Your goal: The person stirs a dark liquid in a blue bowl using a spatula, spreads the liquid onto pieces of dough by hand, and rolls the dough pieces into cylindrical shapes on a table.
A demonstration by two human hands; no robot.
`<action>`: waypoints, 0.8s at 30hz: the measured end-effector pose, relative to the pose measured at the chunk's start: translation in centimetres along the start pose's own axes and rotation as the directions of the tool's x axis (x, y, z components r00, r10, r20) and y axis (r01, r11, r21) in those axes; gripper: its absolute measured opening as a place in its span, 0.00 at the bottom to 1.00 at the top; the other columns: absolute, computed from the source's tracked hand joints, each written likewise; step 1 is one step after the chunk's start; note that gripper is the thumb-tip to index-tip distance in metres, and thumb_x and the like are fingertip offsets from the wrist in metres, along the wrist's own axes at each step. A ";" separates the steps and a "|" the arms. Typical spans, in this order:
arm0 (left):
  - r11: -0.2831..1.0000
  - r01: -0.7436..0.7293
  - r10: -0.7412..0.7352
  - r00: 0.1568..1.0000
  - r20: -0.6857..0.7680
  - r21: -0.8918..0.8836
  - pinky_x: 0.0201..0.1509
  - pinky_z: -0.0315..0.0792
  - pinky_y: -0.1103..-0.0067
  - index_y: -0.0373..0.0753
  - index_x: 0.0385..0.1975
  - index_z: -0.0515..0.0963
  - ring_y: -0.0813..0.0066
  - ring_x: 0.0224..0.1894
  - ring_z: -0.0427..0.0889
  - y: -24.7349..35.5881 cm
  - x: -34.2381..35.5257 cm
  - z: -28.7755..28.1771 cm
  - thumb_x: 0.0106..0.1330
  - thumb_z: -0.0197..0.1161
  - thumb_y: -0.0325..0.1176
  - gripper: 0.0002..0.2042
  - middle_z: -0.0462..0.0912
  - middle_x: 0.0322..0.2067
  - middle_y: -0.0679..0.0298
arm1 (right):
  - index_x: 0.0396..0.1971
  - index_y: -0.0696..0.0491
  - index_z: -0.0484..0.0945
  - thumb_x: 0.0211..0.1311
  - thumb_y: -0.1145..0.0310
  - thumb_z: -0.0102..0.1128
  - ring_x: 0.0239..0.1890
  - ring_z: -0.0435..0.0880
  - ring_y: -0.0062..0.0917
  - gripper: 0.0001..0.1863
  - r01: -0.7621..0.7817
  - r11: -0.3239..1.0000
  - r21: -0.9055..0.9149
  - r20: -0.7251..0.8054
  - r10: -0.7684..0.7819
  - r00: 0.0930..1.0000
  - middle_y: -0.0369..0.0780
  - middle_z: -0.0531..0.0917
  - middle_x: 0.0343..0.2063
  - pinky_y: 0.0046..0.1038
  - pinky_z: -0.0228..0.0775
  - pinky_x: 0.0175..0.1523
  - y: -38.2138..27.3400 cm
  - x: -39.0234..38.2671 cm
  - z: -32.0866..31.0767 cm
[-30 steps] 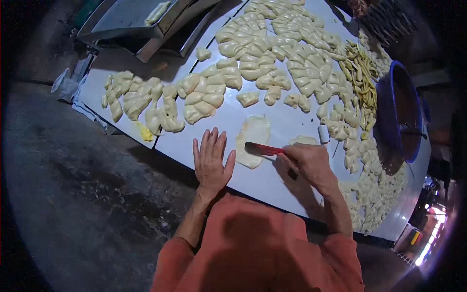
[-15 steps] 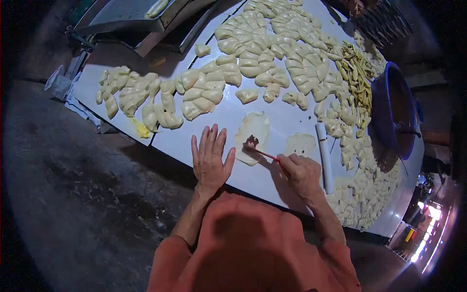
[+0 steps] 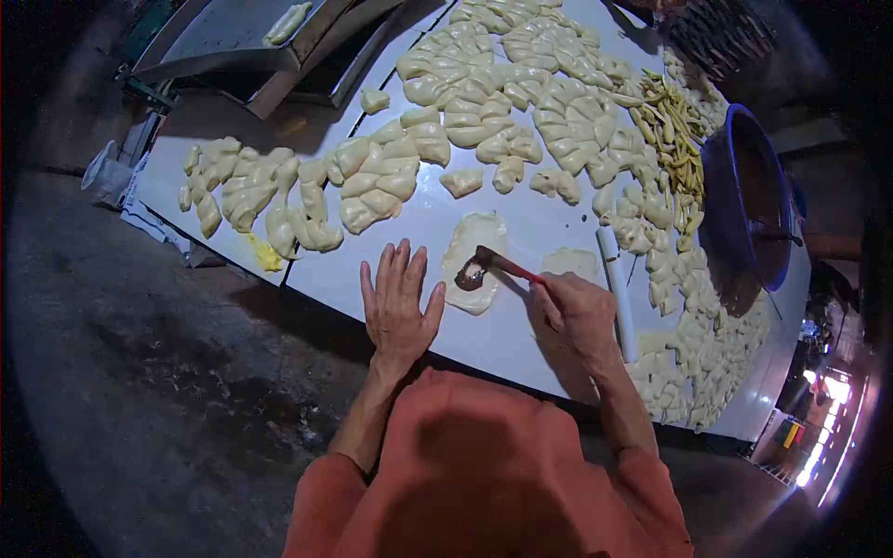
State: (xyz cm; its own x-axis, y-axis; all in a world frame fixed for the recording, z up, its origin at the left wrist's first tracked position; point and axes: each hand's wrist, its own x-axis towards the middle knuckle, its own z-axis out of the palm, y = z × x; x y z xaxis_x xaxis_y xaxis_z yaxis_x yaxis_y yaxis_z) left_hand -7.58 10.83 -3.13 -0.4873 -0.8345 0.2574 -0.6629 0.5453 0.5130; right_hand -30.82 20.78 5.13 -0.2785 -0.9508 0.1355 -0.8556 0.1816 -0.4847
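My right hand (image 3: pixel 579 312) is closed round the handle of a red spatula-like tool (image 3: pixel 513 268). Its brown-coated tip is over a flattened oval of pale dough (image 3: pixel 477 232), close to a smear of dark brown paste (image 3: pixel 471 276) on it. Just left of that dough, my left hand (image 3: pixel 398 302) lies flat on the table with fingers stretched out, holding nothing. A second flat piece of dough (image 3: pixel 569 261) lies beyond my right hand, partly hidden by it. To the right of that hand is a white rolling pin (image 3: pixel 615 288).
Many plump dough pieces (image 3: pixel 379 181) cover the far part of the white table (image 3: pixel 344 281). Smaller pieces (image 3: pixel 693 363) spread along the right, beside yellowish strips (image 3: pixel 672 130). A blue basin (image 3: pixel 730 214) holding brown paste stands at right. Metal trays (image 3: pixel 233 56) occupy the far left.
The tool in my right hand has turned, with its tip lifted and tilted differently above the dough. The brown patch looks broader and smoother. My left hand stays flat beside the dough.
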 end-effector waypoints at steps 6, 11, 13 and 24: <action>1.000 -0.004 0.004 1.000 0.006 0.020 0.76 0.46 0.47 0.38 0.64 0.71 0.49 0.73 0.62 0.2 0.0 0.2 0.64 0.66 0.39 0.28 0.70 0.67 0.51 | 0.35 0.50 0.83 0.62 0.66 0.66 0.23 0.80 0.34 0.05 0.134 0.987 -0.086 0.088 -0.126 0.988 0.39 0.78 0.21 0.37 0.70 0.28 0.0 -1.5 0.4; 1.000 0.008 -0.009 1.000 0.021 0.017 0.76 0.46 0.46 0.40 0.64 0.71 0.49 0.72 0.63 0.5 0.2 0.1 0.64 0.66 0.40 0.28 0.70 0.67 0.50 | 0.36 0.51 0.83 0.61 0.68 0.67 0.23 0.80 0.34 0.06 0.092 0.994 -0.053 0.001 -0.092 0.996 0.38 0.79 0.22 0.36 0.70 0.29 -0.5 -1.1 0.0; 0.999 0.008 -0.008 1.000 0.009 0.039 0.75 0.47 0.46 0.40 0.64 0.72 0.51 0.72 0.64 0.6 0.1 0.0 0.64 0.67 0.40 0.28 0.71 0.66 0.52 | 0.36 0.51 0.83 0.61 0.68 0.67 0.23 0.81 0.34 0.05 0.087 0.996 -0.022 -0.009 -0.087 0.996 0.39 0.80 0.23 0.36 0.70 0.29 -0.2 -1.1 0.4; 0.998 0.006 -0.006 1.000 -0.002 0.060 0.75 0.48 0.47 0.40 0.63 0.73 0.52 0.71 0.65 0.1 0.3 -0.3 0.65 0.66 0.41 0.27 0.72 0.65 0.53 | 0.39 0.55 0.85 0.67 0.61 0.63 0.28 0.84 0.37 0.12 -0.394 0.891 0.227 0.248 0.338 0.908 0.44 0.85 0.26 0.34 0.73 0.33 -0.8 -2.0 0.1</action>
State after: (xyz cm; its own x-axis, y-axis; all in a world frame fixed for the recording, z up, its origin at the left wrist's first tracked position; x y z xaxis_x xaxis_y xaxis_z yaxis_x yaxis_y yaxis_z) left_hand -7.63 10.67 -2.78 -0.4825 -0.8378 0.2556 -0.6987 0.5441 0.4645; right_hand -29.50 22.45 5.15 -0.4338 -0.8642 -0.2551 -0.5534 0.4789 -0.6814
